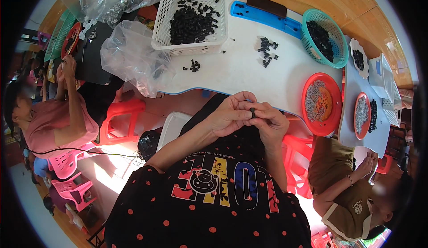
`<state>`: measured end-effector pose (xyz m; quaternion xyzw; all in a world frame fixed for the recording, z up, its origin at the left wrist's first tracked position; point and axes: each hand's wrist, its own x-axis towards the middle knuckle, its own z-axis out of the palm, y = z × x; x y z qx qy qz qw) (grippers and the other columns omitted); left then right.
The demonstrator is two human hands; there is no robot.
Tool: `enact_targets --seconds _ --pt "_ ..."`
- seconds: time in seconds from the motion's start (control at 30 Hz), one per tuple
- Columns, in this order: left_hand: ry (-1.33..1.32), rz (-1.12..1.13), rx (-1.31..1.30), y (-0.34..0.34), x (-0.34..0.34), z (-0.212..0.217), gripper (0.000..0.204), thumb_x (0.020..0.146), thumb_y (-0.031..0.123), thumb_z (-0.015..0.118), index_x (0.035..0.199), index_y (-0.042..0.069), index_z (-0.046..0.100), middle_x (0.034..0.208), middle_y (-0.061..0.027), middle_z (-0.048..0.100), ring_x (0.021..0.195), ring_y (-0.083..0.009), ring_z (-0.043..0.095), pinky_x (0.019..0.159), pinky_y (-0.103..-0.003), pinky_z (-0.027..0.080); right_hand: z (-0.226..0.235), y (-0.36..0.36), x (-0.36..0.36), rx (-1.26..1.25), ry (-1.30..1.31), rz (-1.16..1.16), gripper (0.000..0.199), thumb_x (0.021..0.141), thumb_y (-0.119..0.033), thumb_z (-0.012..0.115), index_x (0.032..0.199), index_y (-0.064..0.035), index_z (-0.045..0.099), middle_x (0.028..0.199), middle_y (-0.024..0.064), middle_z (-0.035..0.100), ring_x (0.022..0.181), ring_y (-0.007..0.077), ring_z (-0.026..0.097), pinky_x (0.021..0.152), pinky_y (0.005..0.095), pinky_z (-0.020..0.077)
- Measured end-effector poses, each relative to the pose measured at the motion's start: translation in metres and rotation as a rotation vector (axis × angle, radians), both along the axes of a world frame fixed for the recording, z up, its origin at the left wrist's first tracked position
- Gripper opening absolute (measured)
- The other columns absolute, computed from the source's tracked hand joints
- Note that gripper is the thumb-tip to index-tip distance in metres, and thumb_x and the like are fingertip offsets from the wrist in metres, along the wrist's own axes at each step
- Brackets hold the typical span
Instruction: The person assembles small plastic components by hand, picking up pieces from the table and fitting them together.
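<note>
A small black cylindrical part [253, 113] is pinched between the fingertips of my two hands, just off the table's near edge. My left hand [232, 115] grips it from one side, thumb and fingers pressed together. From the other side my right hand [271, 118] closes on the same part, its fingers curled. The fingers cover most of it, so its ends cannot be made out. Beyond my hands, a loose cluster of similar black parts [267, 51] lies on the white table [209, 76]. A smaller group of black parts [193, 65] lies further left.
A white basket [189, 48] and a teal basket [336, 61] hold many black parts. The red plate [327, 127] carries silvery pins. A blue tray [267, 21] lies at the back; plastic bags [133, 56] lie left. Co-workers sit on both sides, near red stools [118, 121].
</note>
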<state>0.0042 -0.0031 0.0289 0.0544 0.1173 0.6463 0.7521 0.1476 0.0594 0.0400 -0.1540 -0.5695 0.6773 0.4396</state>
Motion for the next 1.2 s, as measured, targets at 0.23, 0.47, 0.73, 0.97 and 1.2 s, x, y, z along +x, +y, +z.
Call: enact_targets --seconds 0.23,0.47,0.73,0.97,1.2 --pt "-0.007 0.0 0.011 -0.003 0.001 0.007 0.036 0.084 -0.004 0.066 0.116 0.003 0.05 0.099 -0.0062 0.065 0.081 -0.0154 0.067 0.07 -0.026 0.057 0.008 -0.002 0.0 0.057 0.017 -0.016 0.023 0.072 0.008 0.075 0.091 -0.0011 0.067 0.102 0.0165 0.07 0.079 0.0116 0.055 0.063 0.0208 0.0431" --pt "0.078 -0.014 -0.074 -0.002 0.001 0.008 0.03 0.088 0.002 0.064 0.116 0.005 0.053 0.098 -0.0036 0.065 0.088 -0.0129 0.065 0.075 -0.025 0.056 0.001 -0.013 -0.006 0.123 -0.074 -0.204 0.019 0.077 0.012 0.07 0.09 -0.0005 0.064 0.098 0.015 0.069 0.073 0.009 0.054 0.059 0.0195 0.0437" --pt "0.083 -0.093 -0.122 0.012 -0.001 0.005 0.028 0.09 0.016 0.065 0.114 0.004 0.056 0.098 -0.0062 0.064 0.088 -0.0141 0.065 0.072 -0.03 0.054 0.019 0.004 -0.005 -0.144 -0.056 -0.21 0.018 0.078 0.011 0.069 0.091 -0.0001 0.064 0.095 0.0112 0.068 0.071 0.0071 0.056 0.058 0.0209 0.0491" --pt "0.303 -0.026 -0.185 0.012 -0.012 0.003 0.025 0.087 0.01 0.068 0.11 0.004 0.059 0.089 -0.0068 0.067 0.07 -0.0109 0.065 0.064 -0.024 0.055 0.018 0.007 -0.002 0.567 -0.542 -0.281 0.049 0.073 0.002 0.077 0.119 -0.0025 0.061 0.092 0.0106 0.069 0.061 0.0116 0.056 0.052 0.0227 0.0486" --pt "0.247 -0.065 -0.252 0.012 -0.019 0.01 0.022 0.089 0.007 0.065 0.11 0.003 0.059 0.092 -0.0109 0.069 0.069 -0.0131 0.066 0.062 -0.025 0.054 0.04 0.015 0.002 0.496 -0.485 -0.243 0.053 0.074 -0.017 0.079 0.122 -0.0033 0.059 0.094 0.0106 0.066 0.079 0.0176 0.06 0.073 0.0325 0.0505"
